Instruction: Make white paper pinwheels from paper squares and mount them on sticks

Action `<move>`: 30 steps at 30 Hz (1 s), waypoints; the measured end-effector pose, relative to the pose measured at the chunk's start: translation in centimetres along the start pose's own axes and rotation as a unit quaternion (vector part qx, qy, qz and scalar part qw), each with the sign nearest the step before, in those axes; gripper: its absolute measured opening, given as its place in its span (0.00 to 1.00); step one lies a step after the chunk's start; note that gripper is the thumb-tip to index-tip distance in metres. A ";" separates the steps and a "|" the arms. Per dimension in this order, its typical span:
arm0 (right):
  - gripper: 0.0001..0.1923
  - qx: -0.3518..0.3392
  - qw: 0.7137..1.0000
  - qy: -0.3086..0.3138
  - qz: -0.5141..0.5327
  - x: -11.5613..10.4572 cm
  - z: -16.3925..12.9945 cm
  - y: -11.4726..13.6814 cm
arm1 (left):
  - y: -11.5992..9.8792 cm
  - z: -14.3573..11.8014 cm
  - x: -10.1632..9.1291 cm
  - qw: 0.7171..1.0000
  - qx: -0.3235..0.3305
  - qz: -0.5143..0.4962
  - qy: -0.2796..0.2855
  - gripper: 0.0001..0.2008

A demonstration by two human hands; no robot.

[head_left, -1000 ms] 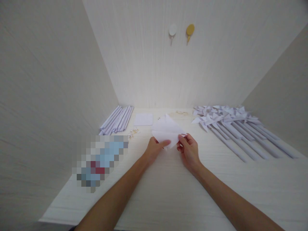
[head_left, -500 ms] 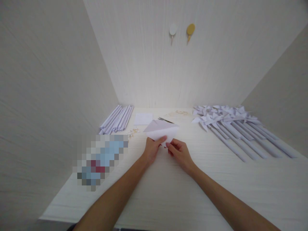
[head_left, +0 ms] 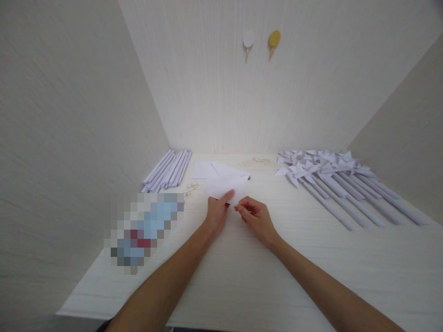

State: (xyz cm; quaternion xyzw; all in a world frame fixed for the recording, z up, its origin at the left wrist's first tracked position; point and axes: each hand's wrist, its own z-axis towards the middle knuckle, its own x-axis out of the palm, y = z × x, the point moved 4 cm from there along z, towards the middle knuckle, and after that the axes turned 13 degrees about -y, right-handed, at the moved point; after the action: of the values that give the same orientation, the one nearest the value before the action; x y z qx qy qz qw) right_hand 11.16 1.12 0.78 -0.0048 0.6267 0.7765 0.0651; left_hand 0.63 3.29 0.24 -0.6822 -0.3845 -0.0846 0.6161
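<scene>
A folded white paper sheet (head_left: 226, 182) lies in the middle of the white table (head_left: 242, 267). My left hand (head_left: 217, 213) pinches its near edge with thumb on top. My right hand (head_left: 254, 217) pinches the paper's near corner just beside the left hand. A dark scissors tip (head_left: 248, 176) peeks out from behind the paper.
Rolled white paper sticks (head_left: 168, 170) lie at the back left. Several finished white paper pinwheels (head_left: 332, 177) lie at the right. A flat white paper square (head_left: 202, 169) sits behind the folded sheet, small pale pins (head_left: 192, 188) to its left. Walls enclose three sides.
The paper has swung left and been folded flatter toward the table. My right hand moved left until it met my left hand at the paper's near corner.
</scene>
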 end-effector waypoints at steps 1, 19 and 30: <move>0.06 -0.003 1.000 0.005 -0.001 0.1 -0.1 0.0 | -0.1 0.2 -0.1 1.000 -0.003 -0.012 -0.015 0.15; 0.10 0.025 0.997 -0.043 0.051 -0.6 0.1 -0.6 | 0.7 0.2 -0.2 0.987 0.052 0.133 0.074 0.13; 0.06 -0.007 0.999 -0.036 0.015 -0.5 0.2 -0.8 | 0.3 0.6 -0.3 0.996 0.035 0.073 0.021 0.12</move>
State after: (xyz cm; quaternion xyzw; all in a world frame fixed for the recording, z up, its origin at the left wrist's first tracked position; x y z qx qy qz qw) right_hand 11.72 1.43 0.09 0.0319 0.6186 0.7815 0.0755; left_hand 0.43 3.70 -0.29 -0.6846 -0.3231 -0.0399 0.6522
